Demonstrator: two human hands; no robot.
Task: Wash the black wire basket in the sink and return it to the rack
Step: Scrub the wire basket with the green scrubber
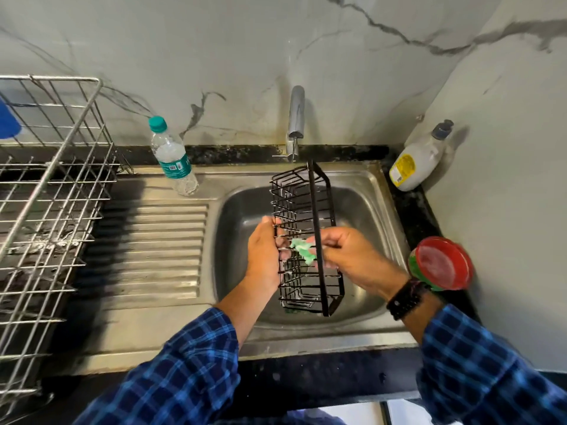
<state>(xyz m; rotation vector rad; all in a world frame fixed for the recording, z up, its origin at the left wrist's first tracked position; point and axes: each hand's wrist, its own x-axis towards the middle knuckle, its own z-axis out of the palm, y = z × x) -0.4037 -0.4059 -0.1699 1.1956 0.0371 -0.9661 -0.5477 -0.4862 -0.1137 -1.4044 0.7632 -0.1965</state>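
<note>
We held the black wire basket [315,210] above the steel sink [378,179], long axis pointing away toward the chrome tap [296,118], left hand [264,253] gripping its left side, right hand [346,256] pinching a green scouring pad [302,250] against its wires.

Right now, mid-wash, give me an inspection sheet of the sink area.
Surface: steel sink with ribbed drainboard.
Job's things: black wire basket held over the basin; steel rack on the counter at left.
Clutter: water bottle, soap bottle, red-lidded tub.
Hands: left hand grips the basket's side; right hand pinches a green scrubber against its wires.
Cables: nothing seen.
Surroundings: tap above the basin, marbled wall.
</note>
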